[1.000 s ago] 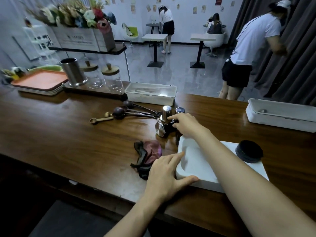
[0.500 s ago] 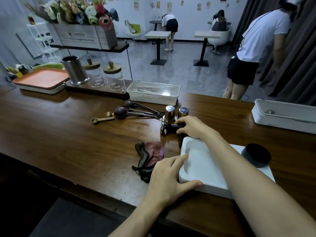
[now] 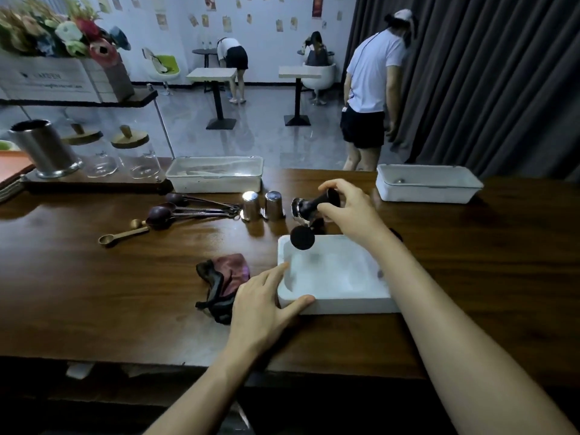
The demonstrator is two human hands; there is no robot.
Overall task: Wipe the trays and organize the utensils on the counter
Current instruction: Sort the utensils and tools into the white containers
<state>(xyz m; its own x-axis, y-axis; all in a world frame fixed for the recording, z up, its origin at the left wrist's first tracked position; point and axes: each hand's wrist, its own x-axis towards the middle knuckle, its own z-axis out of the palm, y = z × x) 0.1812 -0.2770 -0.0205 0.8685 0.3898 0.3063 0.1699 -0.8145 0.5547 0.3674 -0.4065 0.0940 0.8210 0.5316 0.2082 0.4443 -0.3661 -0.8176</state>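
Now your right hand (image 3: pixel 351 211) grips a tamper (image 3: pixel 306 207) beyond the white tray (image 3: pixel 345 306); your left hand (image 3: pixel 263 309), fingers straight, touches its corner.

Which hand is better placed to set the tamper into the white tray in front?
Right. The right hand grips the tamper just beyond the far rim of the white tray; the left hand rests on its near corner.

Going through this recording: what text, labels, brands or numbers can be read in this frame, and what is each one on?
"GARDEN": faint, on the front of the white flower crate.
Smaller line below it on the same crate: too blurred to read.
Paper posters on the back wall: too small to read.
Nothing else legible shows.
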